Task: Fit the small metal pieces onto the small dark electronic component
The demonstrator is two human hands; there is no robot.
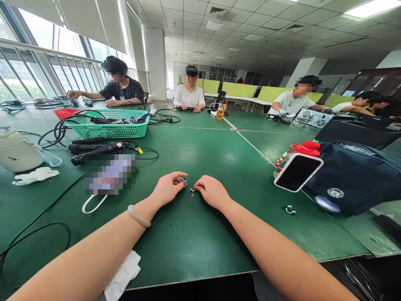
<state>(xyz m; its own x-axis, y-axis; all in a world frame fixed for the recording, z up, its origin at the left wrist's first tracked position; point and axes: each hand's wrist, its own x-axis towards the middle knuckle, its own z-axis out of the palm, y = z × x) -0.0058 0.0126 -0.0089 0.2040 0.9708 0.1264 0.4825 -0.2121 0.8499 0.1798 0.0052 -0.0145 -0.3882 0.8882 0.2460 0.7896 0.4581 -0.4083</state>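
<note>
My left hand [167, 189], a pale bangle at its wrist, is closed around a small silvery part [183, 181] held between thumb and fingers. Its exact kind is too small to make out. Just to the right, my right hand [213, 191] has its fingers pinched together at a tiny dark-and-silver piece [192, 190], low over the green table [200, 234]. A tiny light speck [192, 194] shows just below that piece. The two hands are close together but apart.
Left: a purple pouch [112, 174], black handheld devices [97, 151], a green basket [109, 129], cables, tissue [123, 276]. Right: a phone [298, 172] leaning by a red-lidded bottle [307, 148], a dark bag [354, 179], a small curved shiny item [290, 209]. Several people sit around.
</note>
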